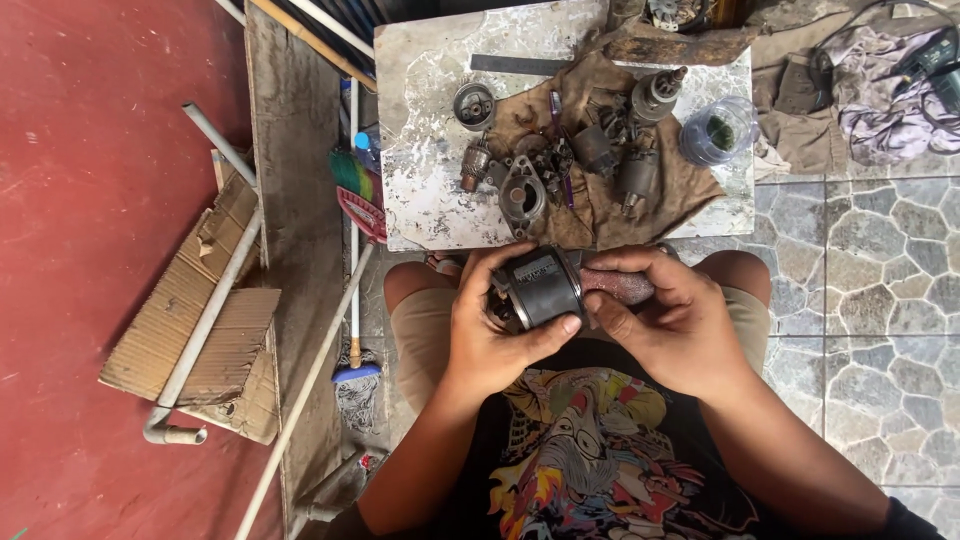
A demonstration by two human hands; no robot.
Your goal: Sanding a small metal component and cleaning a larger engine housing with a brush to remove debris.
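My left hand (495, 320) wraps around a dark cylindrical motor housing (545, 285) held over my lap, thumb on its lower edge. My right hand (670, 320) grips a reddish-brown piece of abrasive cloth (622, 285) pressed against the housing's right end. Both hands sit just in front of a low stone slab (430, 200). On the slab lies a brown rag (680, 180) with several greasy motor parts: an armature (474, 162), a cast end bracket (522, 195), a round cap (474, 105) and a geared shaft unit (655, 95).
A clear plastic jar (718, 132) stands at the slab's right edge. Pale pipes (215, 310), cardboard (195, 350) and a mop (352, 380) lie at the left on a red floor. Crumpled cloth and a power tool (935, 60) sit at the top right on stone paving.
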